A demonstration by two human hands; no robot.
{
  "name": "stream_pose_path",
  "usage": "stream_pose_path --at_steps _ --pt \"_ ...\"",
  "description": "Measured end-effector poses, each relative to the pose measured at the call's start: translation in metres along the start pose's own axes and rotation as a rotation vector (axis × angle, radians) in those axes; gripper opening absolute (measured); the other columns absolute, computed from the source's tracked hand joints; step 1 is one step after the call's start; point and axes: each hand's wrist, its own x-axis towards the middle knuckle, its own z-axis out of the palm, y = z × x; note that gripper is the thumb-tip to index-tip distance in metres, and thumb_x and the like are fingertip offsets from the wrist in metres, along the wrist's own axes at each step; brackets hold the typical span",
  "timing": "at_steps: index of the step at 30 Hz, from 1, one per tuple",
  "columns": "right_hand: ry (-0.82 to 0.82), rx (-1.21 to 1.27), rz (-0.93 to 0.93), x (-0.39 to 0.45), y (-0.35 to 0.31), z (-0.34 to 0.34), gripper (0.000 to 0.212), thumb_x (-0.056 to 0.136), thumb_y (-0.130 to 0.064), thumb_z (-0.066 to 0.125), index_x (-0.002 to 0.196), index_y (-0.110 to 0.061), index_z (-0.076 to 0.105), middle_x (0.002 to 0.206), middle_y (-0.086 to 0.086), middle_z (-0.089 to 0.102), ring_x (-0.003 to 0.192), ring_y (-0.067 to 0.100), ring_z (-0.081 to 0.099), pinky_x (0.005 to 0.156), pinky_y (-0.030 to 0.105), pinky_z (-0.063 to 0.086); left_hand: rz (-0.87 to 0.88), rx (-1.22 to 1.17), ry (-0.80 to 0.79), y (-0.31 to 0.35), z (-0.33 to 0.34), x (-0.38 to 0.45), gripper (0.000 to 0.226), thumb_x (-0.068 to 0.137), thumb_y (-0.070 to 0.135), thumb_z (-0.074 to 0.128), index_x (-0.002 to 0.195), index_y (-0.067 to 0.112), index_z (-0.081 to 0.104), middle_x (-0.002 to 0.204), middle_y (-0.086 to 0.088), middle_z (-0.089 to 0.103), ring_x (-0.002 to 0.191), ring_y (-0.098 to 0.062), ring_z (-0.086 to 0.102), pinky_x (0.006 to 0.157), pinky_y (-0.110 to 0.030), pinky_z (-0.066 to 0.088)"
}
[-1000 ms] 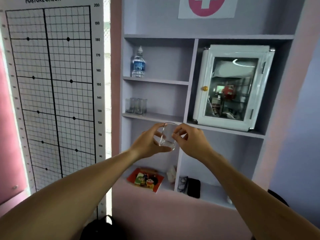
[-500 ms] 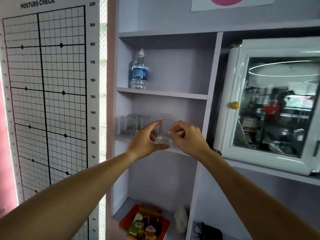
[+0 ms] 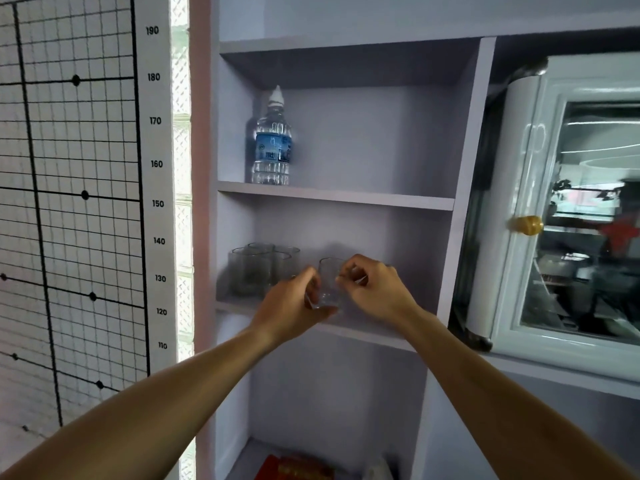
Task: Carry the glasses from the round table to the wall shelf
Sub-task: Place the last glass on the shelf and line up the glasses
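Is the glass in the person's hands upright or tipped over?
Upright. The glass has its rim on top and base toward the shelf, held between the left hand and right hand.

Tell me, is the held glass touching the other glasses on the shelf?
Apart. The head view shows bare shelf wall between the held glass and the other glasses, with the left hand partly between them.

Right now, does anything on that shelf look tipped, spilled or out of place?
Nothing stands out. The glass is upright between both hands, the stored glasses stand grouped at the left, and the water bottle above is upright.
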Motion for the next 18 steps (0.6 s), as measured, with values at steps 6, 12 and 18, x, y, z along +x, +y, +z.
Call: stream_pose_path --at_steps 6,12,18 --pt "0.005 0.012 0.062 0.022 -0.002 0.027 0.006 0.087 -0.037 0.069 0.088 -0.033 0.066 0.087 -0.01 0.07 0.083 0.013 0.065 0.077 0.031 0.055 0.014 -0.015 -0.017 -0.025 -0.003 0.011 0.039 0.073 0.054 0.08 0.08 0.031 0.049 0.062 0.014 0.057 0.056 0.001 0.053 0.054 -0.018 0.036" --pt "0.007 0.045 0.106 0.038 -0.008 0.047 0.004 0.087 -0.035 0.069 0.086 -0.036 0.065 0.086 -0.01 0.07 0.083 0.015 0.068 0.08 0.033 0.057 0.07 -0.031 -0.061 -0.038 -0.005 0.014 0.025 0.081 0.036 0.075 0.102 0.025 0.068 0.089 0.009 0.075 0.087 -0.01 0.07 0.074 -0.023 0.049" --pt "0.044 0.112 0.137 0.047 -0.012 0.057 0.014 0.088 -0.035 0.07 0.101 -0.033 0.067 0.094 -0.011 0.07 0.087 0.009 0.066 0.074 0.022 0.051 0.102 0.018 -0.06 -0.035 -0.003 0.017 0.041 0.081 0.038 0.07 0.12 0.026 0.064 0.106 0.007 0.071 0.107 -0.018 0.065 0.088 -0.028 0.049"
